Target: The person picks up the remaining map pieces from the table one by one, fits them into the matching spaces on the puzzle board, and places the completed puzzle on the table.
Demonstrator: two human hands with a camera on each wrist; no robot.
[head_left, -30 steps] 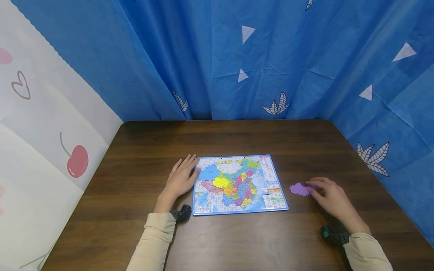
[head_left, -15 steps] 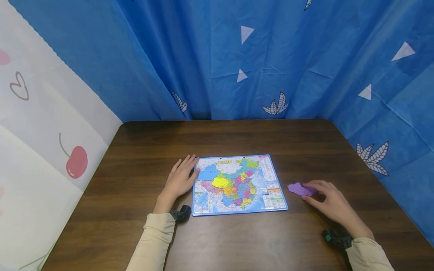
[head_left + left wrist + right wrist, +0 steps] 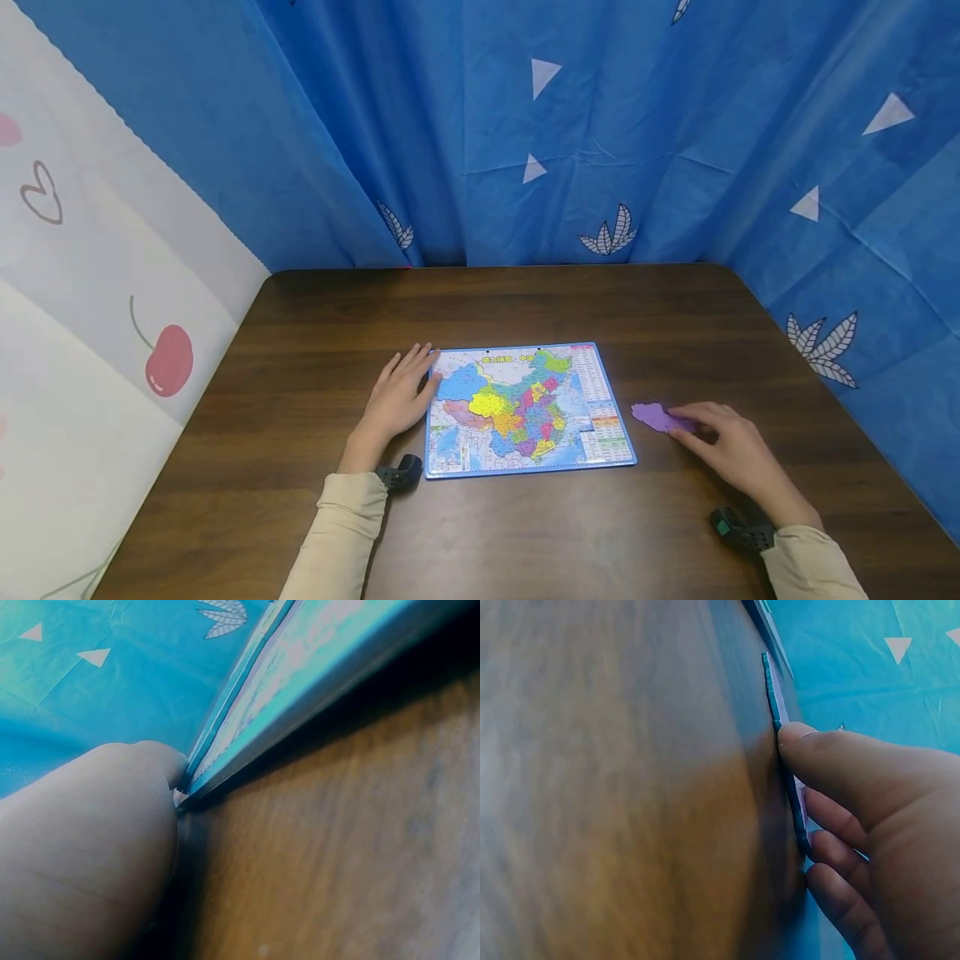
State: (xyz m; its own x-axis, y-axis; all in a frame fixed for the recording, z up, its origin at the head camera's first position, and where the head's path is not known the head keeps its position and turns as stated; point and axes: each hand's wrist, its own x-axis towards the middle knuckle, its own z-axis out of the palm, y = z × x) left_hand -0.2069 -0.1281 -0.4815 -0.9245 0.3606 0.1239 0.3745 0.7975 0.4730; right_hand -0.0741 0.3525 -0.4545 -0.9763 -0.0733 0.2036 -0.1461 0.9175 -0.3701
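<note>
A map puzzle board (image 3: 585, 392) with a blue rim and coloured provinces lies flat on the table. My left hand (image 3: 397, 396) rests at its left edge with straight fingers, and in the left wrist view the thumb (image 3: 135, 780) touches the rim. To the right of the board is a purple puzzle piece (image 3: 650, 416) with a wavy outline. My right hand (image 3: 731, 446) pinches its edges between thumb and fingers. In the right wrist view the thin piece (image 3: 775, 690) stands out past the thumb, close to the tabletop. Part of it is hidden by the fingers.
The dark wooden table (image 3: 480, 304) ends at a blue curtain (image 3: 510, 125) behind and on the right. A white patterned cloth (image 3: 97, 292) hangs along the left. Each wrist wears a black strap (image 3: 401, 473) with a camera.
My right hand has taken the purple puzzle piece between thumb and fingers and shifted it slightly left, nearer the board. The left hand and the board stay where they were.
</note>
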